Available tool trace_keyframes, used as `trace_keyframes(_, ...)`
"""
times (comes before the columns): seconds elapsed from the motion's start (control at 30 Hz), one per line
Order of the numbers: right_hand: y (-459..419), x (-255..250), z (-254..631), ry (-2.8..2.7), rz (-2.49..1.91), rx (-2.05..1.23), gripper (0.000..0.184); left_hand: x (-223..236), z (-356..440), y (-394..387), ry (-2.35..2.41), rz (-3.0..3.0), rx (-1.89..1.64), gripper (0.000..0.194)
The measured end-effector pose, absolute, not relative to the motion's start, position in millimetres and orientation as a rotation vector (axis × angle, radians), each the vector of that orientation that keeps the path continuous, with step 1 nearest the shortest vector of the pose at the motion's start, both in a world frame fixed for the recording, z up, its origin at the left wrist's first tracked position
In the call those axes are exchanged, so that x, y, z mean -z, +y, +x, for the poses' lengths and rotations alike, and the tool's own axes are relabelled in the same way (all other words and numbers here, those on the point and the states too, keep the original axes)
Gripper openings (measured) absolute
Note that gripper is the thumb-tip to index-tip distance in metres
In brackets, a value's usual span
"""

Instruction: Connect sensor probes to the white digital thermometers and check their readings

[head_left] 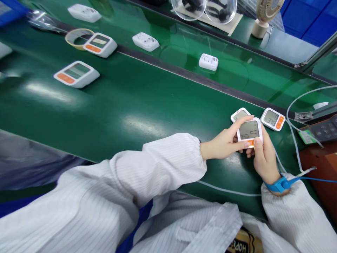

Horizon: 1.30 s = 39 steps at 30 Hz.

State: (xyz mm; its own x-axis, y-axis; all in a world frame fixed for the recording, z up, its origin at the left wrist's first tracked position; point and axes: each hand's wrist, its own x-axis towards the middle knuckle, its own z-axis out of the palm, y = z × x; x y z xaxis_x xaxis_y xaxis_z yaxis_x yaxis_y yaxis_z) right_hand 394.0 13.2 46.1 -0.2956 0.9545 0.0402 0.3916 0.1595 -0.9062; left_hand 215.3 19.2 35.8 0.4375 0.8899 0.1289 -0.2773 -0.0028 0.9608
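Both of my hands hold one small white monitor unit (pixel 249 130) with a lit grey display and an orange button, just above the green bench. My left hand (pixel 225 142) grips its left side, forefinger along the top edge. My right hand (pixel 264 158) grips its right side, thumb on the orange button. A blue wrist strap (pixel 279 184) is on my right wrist. Behind the held unit lies a second unit (pixel 239 114), and a third unit (pixel 273 119) with a lit display rests to the right.
Two larger units (pixel 77 73) (pixel 100 44) and a tape roll (pixel 77 37) lie far left. Face-down white units (pixel 145 41) (pixel 208 62) ride the conveyor belt (pixel 231 70). A small fan (pixel 264 17) and clear bowls (pixel 204 8) stand beyond. White tubing (pixel 292 130) runs at right.
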Motion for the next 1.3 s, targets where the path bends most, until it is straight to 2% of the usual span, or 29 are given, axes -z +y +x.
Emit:
trace_keyframes(0.37, 10, -48, 394, -1.785, -1.303, -1.089, 0.057, -38, 214, 17, 0.597, 1.254, -1.032, 0.074)
trace_keyframes(0.57, 11, -50, 396, -1.864, -1.217, -0.786, 0.052, -39, 213, 15, 0.563, 1.304, -1.013, 0.072)
trace_keyframes(0.73, 8, -59, 397, -1.904, -1.267, -0.716, 0.057, -36, 211, 14, 0.55, 1.372, -0.957, 0.078)
trace_keyframes(0.8, 7, -64, 401, -1.902, -1.288, -0.569, 0.06, -35, 211, 13, 0.536, 1.382, -0.964, 0.086)
trace_keyframes(0.9, 9, -73, 413, -1.889, -1.286, -0.102, 0.058, -34, 211, 14, 0.535, 1.39, -1.003, 0.091)
trace_keyframes(1.0, 14, -88, 429, -1.836, -1.163, 0.425, 0.06, -36, 211, 13, 0.586, 1.417, -0.969, 0.084)
trace_keyframes(1.07, 17, -97, 438, -1.837, -1.157, 0.614, 0.06, -38, 211, 13, 0.631, 1.427, -0.937, 0.078)
trace_keyframes(1.13, 18, -102, 441, -1.905, -1.29, 0.638, 0.053, -38, 212, 14, 0.683, 1.427, -0.943, 0.072)
trace_keyframes(1.3, 20, -94, 437, -2.17, -1.583, 0.42, 0.042, -37, 213, 15, 0.8, 1.466, -1.022, 0.048)
